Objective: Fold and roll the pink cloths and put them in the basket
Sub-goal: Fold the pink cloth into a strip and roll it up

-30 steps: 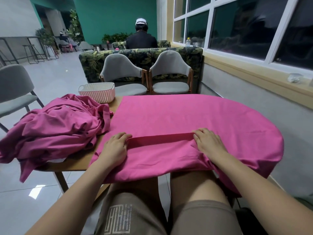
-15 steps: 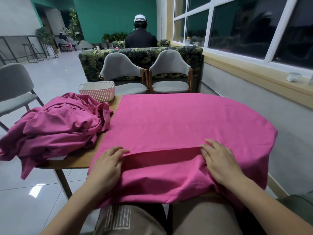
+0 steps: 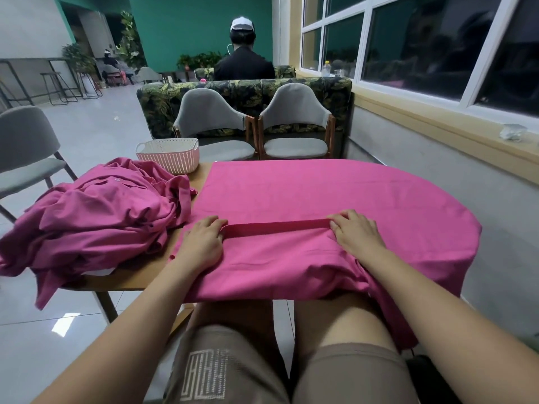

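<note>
A large pink cloth (image 3: 320, 193) lies spread over the wooden table (image 3: 137, 274), its near part bunched and hanging over the front edge. A narrow folded band (image 3: 277, 227) runs across it between my hands. My left hand (image 3: 204, 243) holds the band's left end with curled fingers. My right hand (image 3: 357, 234) holds the right end, fingers over the fold. A heap of crumpled pink cloths (image 3: 96, 217) sits on the table's left side. The white-and-pink slatted basket (image 3: 167, 156) stands at the far left corner behind the heap; I see nothing inside it.
Two grey chairs (image 3: 250, 132) face the far side of the table and another grey chair (image 3: 26, 158) stands at the left. A wall with a window sill (image 3: 437, 132) runs along the right. A person sits beyond the patterned sofa, back turned.
Both hands have moved away from me across the table with the folded edge. The fold now shows as a narrower band between them.
</note>
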Motion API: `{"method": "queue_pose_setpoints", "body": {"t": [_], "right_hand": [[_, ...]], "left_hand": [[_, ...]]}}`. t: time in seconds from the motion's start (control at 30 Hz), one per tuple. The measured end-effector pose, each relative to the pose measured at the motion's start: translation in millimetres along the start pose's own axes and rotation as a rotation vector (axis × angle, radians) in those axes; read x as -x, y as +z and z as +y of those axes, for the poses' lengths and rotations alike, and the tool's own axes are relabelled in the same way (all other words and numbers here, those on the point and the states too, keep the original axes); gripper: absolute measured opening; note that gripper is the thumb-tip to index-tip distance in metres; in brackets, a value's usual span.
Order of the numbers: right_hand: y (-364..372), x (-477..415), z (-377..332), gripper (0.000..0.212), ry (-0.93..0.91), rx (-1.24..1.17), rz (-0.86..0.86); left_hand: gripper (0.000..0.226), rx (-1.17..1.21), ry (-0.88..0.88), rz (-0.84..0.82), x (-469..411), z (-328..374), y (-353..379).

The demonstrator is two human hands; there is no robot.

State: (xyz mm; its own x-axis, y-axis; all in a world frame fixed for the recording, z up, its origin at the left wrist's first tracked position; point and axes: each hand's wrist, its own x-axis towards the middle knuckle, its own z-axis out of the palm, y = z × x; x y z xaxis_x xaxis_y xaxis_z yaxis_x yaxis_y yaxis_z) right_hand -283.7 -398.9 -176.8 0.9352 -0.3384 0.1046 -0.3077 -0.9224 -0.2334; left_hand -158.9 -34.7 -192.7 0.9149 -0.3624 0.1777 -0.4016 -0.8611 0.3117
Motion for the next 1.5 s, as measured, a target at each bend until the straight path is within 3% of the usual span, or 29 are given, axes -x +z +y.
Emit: {"method": "queue_pose_setpoints", "body": {"t": [0.33,0.5,0.7,0.87,1.0,1.17,1.3,1.5], "right_hand": [[0.3,47.9,7.1,0.042,-0.031,-0.044,0.057],[3.2,90.1,15.7,0.039,-0.069,-0.030,0.110],[3.9,113.5,25.3,0.034,-0.104,-0.044,0.133],[-19.2,87.8,13.9,0.038,-0.095,-0.070,0.157],[-37.1,46.7,-1.3,0.037,-0.093,-0.155,0.220],[-25.6,-2.3,-8.4,0.039,-0.027,-0.102,0.122],[3.8,-10.2,0.0,0.042,0.004,-0.026,0.025],[4.6,4.2,1.8,0.043,0.001,-0.006,0.037]], "left_hand": [[0.038,0.046,0.050,-0.008,42.0,-1.0,-4.6],[0.056,0.074,0.054,-0.011,87.3,1.0,-10.5],[0.054,0.079,0.084,-0.017,115.7,-0.9,-15.8],[0.035,0.070,0.120,0.007,86.5,2.5,-31.6],[0.039,0.054,0.112,0.065,38.1,2.2,-36.3],[0.040,0.032,0.043,-0.022,-8.3,0.0,-27.4],[0.043,0.042,0.040,-0.058,-6.8,2.9,-6.9],[0.041,0.088,0.039,-0.052,8.5,1.4,-9.2]]}}
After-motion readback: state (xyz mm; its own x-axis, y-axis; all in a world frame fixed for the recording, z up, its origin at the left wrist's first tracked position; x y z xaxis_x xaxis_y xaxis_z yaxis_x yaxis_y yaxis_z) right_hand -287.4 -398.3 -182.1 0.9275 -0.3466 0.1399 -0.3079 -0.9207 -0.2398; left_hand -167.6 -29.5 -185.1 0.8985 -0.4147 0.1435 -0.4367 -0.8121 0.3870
